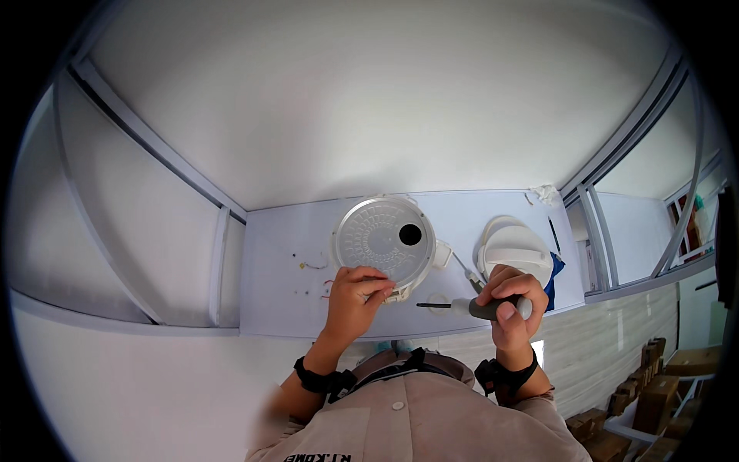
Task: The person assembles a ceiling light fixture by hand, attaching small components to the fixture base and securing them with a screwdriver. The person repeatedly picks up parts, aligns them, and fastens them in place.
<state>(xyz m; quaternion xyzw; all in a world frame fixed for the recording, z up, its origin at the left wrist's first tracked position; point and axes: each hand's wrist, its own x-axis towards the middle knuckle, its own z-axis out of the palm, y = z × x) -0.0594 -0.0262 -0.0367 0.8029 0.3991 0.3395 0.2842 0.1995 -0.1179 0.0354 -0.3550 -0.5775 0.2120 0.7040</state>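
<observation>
In front of me on the table lies a round white appliance part point(428, 266) with a silver embossed disc point(362, 235) and a dark round hole point(410, 235). My left hand point(356, 299) is at its near rim, thumb and fingers pinched together; whatever they may hold is too small to make out. To the right, my right hand point(517, 302) grips a screwdriver point(485, 309) by its grey handle. Its dark shaft points left, level above the table's near side, apart from the round part.
Beyond my right hand sits a rounded white appliance piece with a handle point(517, 256), a blue item point(556, 269) beside it. Small loose parts point(308, 266) and red wires point(327, 290) lie left. Crumpled white material point(545, 194) is at the far right corner. Boxes point(657, 396) stand lower right.
</observation>
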